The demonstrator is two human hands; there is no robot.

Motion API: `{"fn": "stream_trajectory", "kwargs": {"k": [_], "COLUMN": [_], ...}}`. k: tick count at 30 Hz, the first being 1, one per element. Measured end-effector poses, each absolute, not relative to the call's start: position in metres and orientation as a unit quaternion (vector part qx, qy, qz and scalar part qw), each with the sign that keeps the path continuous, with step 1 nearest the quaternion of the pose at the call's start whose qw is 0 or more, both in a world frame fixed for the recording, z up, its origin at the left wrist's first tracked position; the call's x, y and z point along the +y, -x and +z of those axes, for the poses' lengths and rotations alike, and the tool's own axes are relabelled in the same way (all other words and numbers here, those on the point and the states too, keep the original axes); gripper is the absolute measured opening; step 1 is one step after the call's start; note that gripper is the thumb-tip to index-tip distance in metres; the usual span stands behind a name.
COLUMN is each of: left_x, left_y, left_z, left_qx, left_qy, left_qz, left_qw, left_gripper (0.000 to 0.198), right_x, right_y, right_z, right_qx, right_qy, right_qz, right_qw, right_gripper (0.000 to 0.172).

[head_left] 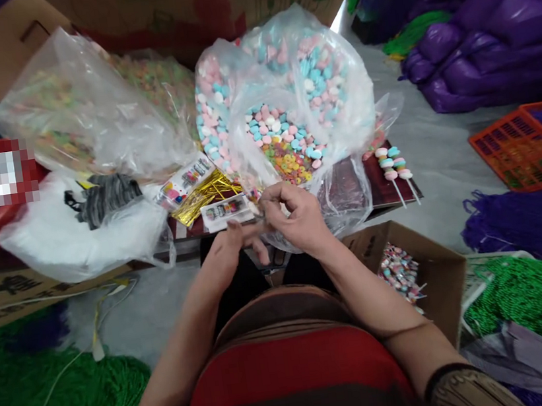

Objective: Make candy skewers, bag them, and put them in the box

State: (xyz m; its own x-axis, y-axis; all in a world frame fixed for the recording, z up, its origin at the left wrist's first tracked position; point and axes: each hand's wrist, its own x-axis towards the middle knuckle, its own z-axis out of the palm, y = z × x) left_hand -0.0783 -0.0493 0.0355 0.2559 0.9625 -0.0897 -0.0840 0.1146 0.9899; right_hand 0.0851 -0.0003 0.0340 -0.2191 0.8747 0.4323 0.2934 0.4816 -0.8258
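My right hand (297, 216) is closed in a pinch at the front of a clear plastic bag (354, 79). What its fingertips hold is too small to make out. My left hand (230, 251) lies beside it, fingers apart and partly stretched toward the right hand; I see nothing held in it. Inside the bag's mouth are pink, blue and white candies (270, 123) and small ring candies (290, 164). Just beyond the left hand are a printed label card (225, 212), gold twist ties (205, 195) and another printed packet (188, 179).
Two candy skewers (390, 164) lie at the table's right edge. Below stands a cardboard box (441, 280) with wrapped sweets. Bags of ring candies (55, 118), a white plastic bag (82, 248) and a red basin (0, 232) are left. An orange crate (518, 150) stands on the right floor.
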Motion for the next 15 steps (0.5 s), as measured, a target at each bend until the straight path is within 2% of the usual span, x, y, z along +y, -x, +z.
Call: {"fn": "stream_trajectory", "kwargs": {"k": [3, 6, 10, 12, 15], "left_x": [-0.037, -0.038, -0.047, -0.045, -0.039], "left_y": [0.089, 0.102, 0.097, 0.088, 0.081], "left_z": [0.037, 0.044, 0.035, 0.028, 0.028], "left_qx": [0.434, 0.426, 0.459, 0.481, 0.442], "left_qy": [-0.392, -0.377, -0.461, -0.455, -0.402], "left_qz": [0.483, 0.484, 0.355, 0.367, 0.445], "left_qw": [0.651, 0.665, 0.672, 0.653, 0.667], "left_gripper": [0.098, 0.096, 0.086, 0.081, 0.070], "right_x": [-0.013, -0.014, -0.005, -0.005, -0.009], "right_y": [-0.082, -0.080, -0.081, -0.081, -0.082], "right_z": [0.037, 0.030, 0.031, 0.034, 0.034], "right_qx": [-0.776, -0.792, -0.747, -0.742, -0.755], "right_qy": [0.334, 0.320, 0.380, 0.377, 0.354], "right_qz": [0.284, 0.306, 0.299, 0.290, 0.324], "right_qw": [0.454, 0.419, 0.456, 0.473, 0.446], "right_gripper": [0.016, 0.017, 0.014, 0.015, 0.017]}}
